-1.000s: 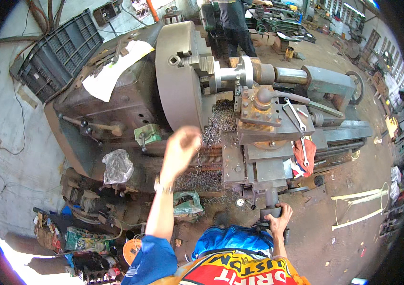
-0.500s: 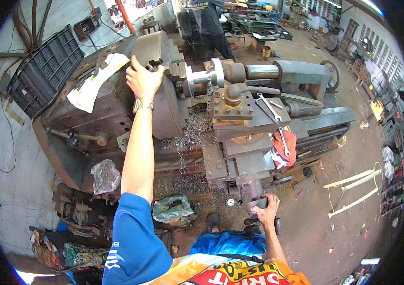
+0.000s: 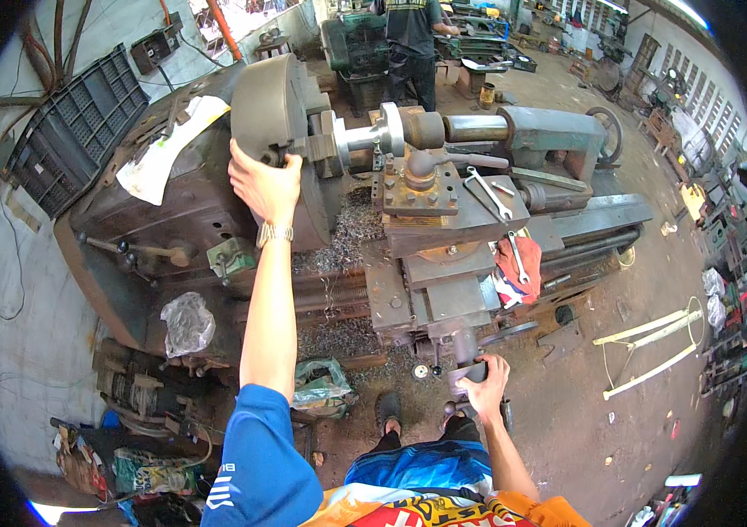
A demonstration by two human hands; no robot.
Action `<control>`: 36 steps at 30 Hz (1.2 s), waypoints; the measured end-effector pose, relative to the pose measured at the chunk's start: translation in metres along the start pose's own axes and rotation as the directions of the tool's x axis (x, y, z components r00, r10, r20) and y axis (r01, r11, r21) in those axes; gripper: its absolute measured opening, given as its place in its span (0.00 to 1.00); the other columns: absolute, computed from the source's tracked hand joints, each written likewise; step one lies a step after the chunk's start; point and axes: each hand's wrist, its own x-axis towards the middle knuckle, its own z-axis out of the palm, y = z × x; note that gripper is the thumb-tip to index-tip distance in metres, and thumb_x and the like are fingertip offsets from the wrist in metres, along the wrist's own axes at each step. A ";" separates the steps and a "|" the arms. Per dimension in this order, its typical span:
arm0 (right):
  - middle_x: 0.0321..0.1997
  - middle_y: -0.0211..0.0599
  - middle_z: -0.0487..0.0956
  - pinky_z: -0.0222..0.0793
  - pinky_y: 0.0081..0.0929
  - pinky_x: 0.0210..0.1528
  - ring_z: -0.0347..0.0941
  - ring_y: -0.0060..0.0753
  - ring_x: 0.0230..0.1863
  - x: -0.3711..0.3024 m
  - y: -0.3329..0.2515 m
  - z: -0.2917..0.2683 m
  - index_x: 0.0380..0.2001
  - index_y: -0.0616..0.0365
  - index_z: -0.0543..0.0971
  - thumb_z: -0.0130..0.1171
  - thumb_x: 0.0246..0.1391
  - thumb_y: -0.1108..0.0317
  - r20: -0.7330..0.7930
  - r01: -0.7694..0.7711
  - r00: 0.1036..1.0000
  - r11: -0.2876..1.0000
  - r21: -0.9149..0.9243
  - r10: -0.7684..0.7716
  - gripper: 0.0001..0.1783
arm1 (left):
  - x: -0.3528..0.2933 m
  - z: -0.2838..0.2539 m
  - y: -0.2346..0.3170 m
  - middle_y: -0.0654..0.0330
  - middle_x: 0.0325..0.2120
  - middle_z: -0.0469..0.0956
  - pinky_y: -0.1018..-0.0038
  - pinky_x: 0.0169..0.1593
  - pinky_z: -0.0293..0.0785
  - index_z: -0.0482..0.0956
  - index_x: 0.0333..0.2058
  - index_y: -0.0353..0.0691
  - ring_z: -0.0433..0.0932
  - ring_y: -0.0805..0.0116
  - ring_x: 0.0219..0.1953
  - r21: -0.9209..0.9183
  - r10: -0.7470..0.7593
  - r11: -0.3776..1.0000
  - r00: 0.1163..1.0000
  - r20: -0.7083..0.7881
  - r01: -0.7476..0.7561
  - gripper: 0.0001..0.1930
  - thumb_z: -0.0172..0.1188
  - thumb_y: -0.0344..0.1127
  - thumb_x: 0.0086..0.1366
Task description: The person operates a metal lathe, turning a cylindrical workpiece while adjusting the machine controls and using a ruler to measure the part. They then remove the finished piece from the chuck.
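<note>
My left hand (image 3: pixel 266 186) is closed over the rim of the big lathe chuck (image 3: pixel 259 101), fingers on its outer face near a jaw socket. A shiny flanged metal workpiece (image 3: pixel 360 139) sits between the chuck jaws and the tailstock (image 3: pixel 553 132). Low in front, my right hand (image 3: pixel 488 386) is wrapped round the dark cylindrical collar (image 3: pixel 466 376) of the cross-slide crank; part of its fingers is hidden. Between my hands stands the tool post (image 3: pixel 417 198) with its clamping lever (image 3: pixel 470 161). One open-end wrench (image 3: pixel 489 195) lies beside the post.
A second wrench (image 3: pixel 519 256) rests on a red cloth (image 3: pixel 516 279). Metal chips (image 3: pixel 338 338) cover the bed and tray. A white cloth (image 3: pixel 172 154) lies on the headstock. A green plastic bag (image 3: pixel 321 386) is by my feet. Another person (image 3: pixel 410 53) stands behind the lathe.
My left hand has moved down toward me, and the chuck has turned with it. My right hand stays on the crank collar. The person behind has shifted, and the view has tilted slightly.
</note>
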 end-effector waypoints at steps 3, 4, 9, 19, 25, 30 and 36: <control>0.48 0.42 0.75 0.61 0.50 0.61 0.64 0.55 0.58 -0.001 0.001 0.000 0.42 0.53 0.76 0.75 0.24 0.56 0.006 0.005 1.000 1.000 -0.003 -0.005 0.35 | -0.031 -0.006 -0.011 0.37 0.57 0.68 0.52 0.63 0.65 0.53 0.69 0.32 0.68 0.41 0.59 0.014 0.010 1.000 1.000 -0.013 -0.010 0.53 0.72 0.46 0.49; 0.49 0.42 0.75 0.61 0.51 0.61 0.64 0.55 0.57 -0.001 0.001 -0.001 0.42 0.52 0.76 0.75 0.24 0.54 0.012 0.007 1.000 1.000 -0.003 -0.007 0.36 | -0.041 -0.007 -0.016 0.36 0.58 0.67 0.51 0.64 0.64 0.51 0.70 0.32 0.67 0.39 0.60 0.004 0.022 1.000 1.000 -0.011 -0.022 0.54 0.72 0.46 0.49; 0.50 0.42 0.74 0.61 0.52 0.60 0.64 0.55 0.58 -0.001 0.003 0.000 0.43 0.52 0.76 0.75 0.24 0.55 0.015 0.006 1.000 1.000 -0.024 -0.006 0.36 | -0.097 -0.006 -0.038 0.34 0.61 0.63 0.48 0.64 0.63 0.48 0.71 0.32 0.65 0.36 0.61 -0.063 0.041 0.997 0.997 -0.066 -0.045 0.54 0.70 0.44 0.52; 0.60 0.46 0.73 0.59 0.51 0.66 0.62 0.57 0.65 0.001 0.004 -0.016 0.52 0.56 0.76 0.77 0.34 0.55 0.192 -0.101 0.977 0.994 0.037 0.092 0.38 | -0.253 -0.017 -0.113 0.34 0.67 0.55 0.48 0.70 0.55 0.47 0.72 0.34 0.56 0.35 0.69 -0.246 -0.099 0.953 0.952 0.291 0.175 0.47 0.66 0.42 0.63; 0.60 0.49 0.76 0.65 0.42 0.66 0.71 0.52 0.64 -0.022 0.001 -0.047 0.55 0.58 0.76 0.72 0.45 0.62 0.157 -0.275 0.960 0.872 0.404 0.230 0.33 | -0.471 -0.149 -0.192 0.31 0.64 0.56 0.51 0.72 0.51 0.50 0.69 0.33 0.53 0.31 0.68 0.133 -0.208 0.961 0.318 0.925 0.241 0.47 0.66 0.36 0.55; 0.55 0.40 0.81 0.73 0.34 0.60 0.77 0.34 0.55 -0.033 0.023 -0.090 0.58 0.61 0.75 0.67 0.57 0.69 0.458 -0.553 0.830 0.584 0.594 0.319 0.26 | -0.545 -0.229 -0.240 0.33 0.64 0.60 0.57 0.71 0.57 0.52 0.68 0.33 0.55 0.33 0.68 0.385 -0.393 0.900 -0.005 0.920 0.205 0.51 0.66 0.35 0.45; 0.48 0.45 0.83 0.76 0.35 0.54 0.80 0.37 0.51 -0.026 0.067 -0.158 0.53 0.63 0.77 0.62 0.60 0.66 0.420 -0.176 0.906 0.869 0.463 -0.040 0.19 | -0.521 -0.187 -0.199 0.49 0.34 0.80 0.59 0.49 0.73 0.74 0.47 0.27 0.77 0.52 0.38 0.233 -0.291 0.892 0.097 0.952 0.387 0.21 0.61 0.33 0.56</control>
